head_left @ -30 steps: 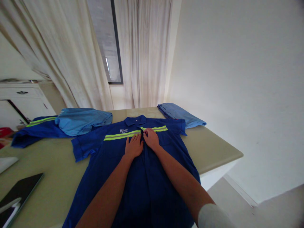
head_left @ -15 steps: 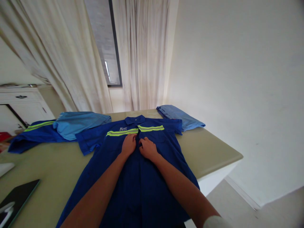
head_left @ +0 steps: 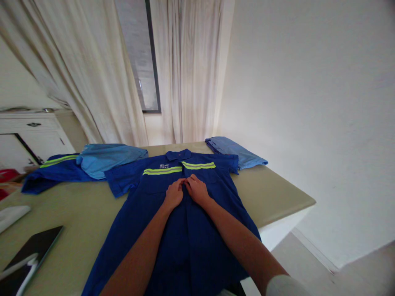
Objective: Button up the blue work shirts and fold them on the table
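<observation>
A dark blue short-sleeved work shirt (head_left: 173, 246) lies spread on the table, collar at the far end. Yellow-green reflective strips cross its chest, and small white lettering sits above the left strip. My left hand (head_left: 175, 192) and my right hand (head_left: 197, 189) meet at the front opening just below the strips. Both have their fingers closed in a pinch on the shirt's front edge, fingertips nearly touching. Any button between them is hidden by the fingers.
Folded light blue clothing (head_left: 236, 153) lies at the table's back right corner. More light blue cloth (head_left: 111, 158) rests on a blue garment (head_left: 58, 176) at left. A dark tablet (head_left: 37, 250) with a white object on it lies front left. The table (head_left: 274, 193) ends near a wall.
My hands have come together on the shirt's front opening, where they were slightly apart before. The view has shifted a little, and the table things appear farther right.
</observation>
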Motion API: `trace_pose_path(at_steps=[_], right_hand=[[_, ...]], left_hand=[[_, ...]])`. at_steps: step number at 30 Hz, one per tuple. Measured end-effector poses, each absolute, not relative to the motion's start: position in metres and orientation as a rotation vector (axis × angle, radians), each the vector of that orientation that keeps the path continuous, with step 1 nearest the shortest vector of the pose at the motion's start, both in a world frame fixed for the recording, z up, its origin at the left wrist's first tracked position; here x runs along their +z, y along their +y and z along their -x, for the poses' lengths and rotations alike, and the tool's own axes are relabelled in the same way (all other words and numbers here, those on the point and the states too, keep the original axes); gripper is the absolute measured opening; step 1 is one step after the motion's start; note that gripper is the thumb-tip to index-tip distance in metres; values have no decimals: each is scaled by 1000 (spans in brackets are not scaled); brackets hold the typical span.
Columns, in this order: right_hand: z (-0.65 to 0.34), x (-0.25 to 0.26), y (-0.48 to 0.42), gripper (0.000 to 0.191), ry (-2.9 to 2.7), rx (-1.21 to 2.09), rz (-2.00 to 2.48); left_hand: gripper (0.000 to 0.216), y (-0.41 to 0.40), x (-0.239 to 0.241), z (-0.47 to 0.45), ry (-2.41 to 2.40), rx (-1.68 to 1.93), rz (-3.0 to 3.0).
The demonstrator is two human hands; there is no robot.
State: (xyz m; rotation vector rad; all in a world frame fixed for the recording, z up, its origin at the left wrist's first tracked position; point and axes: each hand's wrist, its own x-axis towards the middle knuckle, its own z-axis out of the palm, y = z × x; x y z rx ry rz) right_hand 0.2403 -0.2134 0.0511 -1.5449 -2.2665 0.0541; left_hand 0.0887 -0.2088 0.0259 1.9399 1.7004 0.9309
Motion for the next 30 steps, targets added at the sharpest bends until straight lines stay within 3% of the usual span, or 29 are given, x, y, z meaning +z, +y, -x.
trace_pose_path(at_steps=[9, 23, 27, 30], right_hand=[[-243, 54, -215, 22, -2193, 7, 1443], [-247, 44, -202, 11, -2027, 172, 1544], [-253, 40, -199, 4, -2040, 268, 1466], [-255, 38, -196, 2, -2046, 307, 1423]], left_hand=[[46, -205, 36, -92, 1426, 1195, -1737], [47, -222, 52, -99, 1373, 1263, -1735], [45, -266, 72, -60, 1578, 1285, -2003], [52, -322, 78, 4, 2125, 1159, -2073]])
